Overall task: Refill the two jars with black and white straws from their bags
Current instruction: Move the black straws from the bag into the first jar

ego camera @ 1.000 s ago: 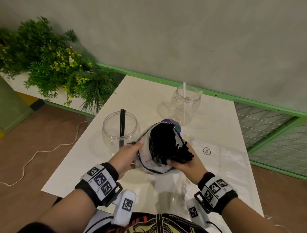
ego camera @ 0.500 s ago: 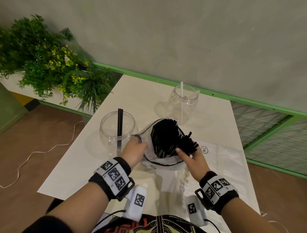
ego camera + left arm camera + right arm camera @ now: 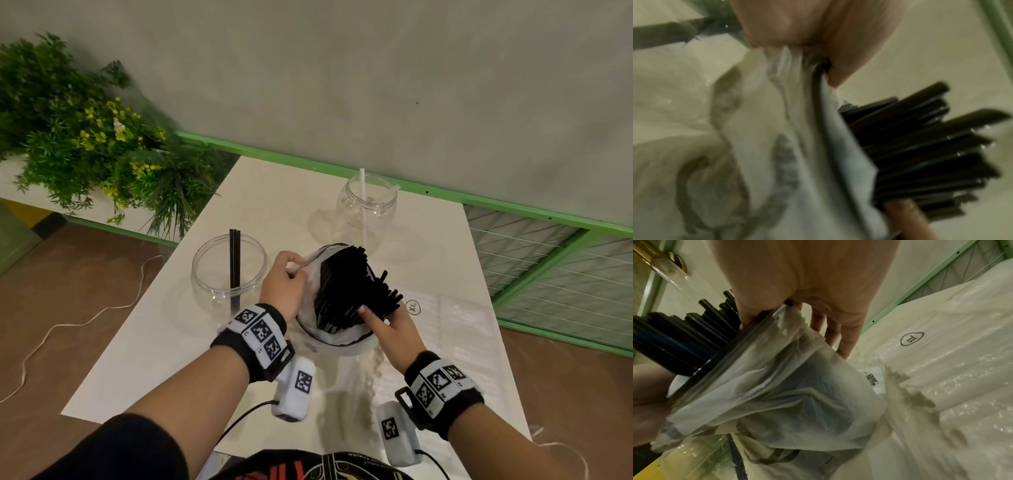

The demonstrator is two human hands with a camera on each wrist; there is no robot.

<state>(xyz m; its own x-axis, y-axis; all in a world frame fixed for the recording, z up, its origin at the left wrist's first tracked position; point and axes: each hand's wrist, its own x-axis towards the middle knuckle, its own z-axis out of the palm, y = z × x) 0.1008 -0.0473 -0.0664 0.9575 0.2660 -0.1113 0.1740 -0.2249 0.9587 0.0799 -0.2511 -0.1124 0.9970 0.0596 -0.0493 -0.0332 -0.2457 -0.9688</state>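
White table (image 3: 281, 205) against a grey wall (image 3: 342, 68), plants (image 3: 85, 144) left; two jars (image 3: 228, 270) stand behind the bag (image 3: 337, 337). Left hand (image 3: 818, 32) pinches the bag's rim. Right hand (image 3: 807, 288) grips the black straws (image 3: 684, 340) sticking out.

You're looking at a white surface (image 3: 281, 205) pushed against a plain grey wall (image 3: 342, 68) with green trim (image 3: 274, 156), leafy yellow-flowered plants (image 3: 85, 144) left, brown floor (image 3: 68, 291) below, wire mesh panels (image 3: 548, 260) right.
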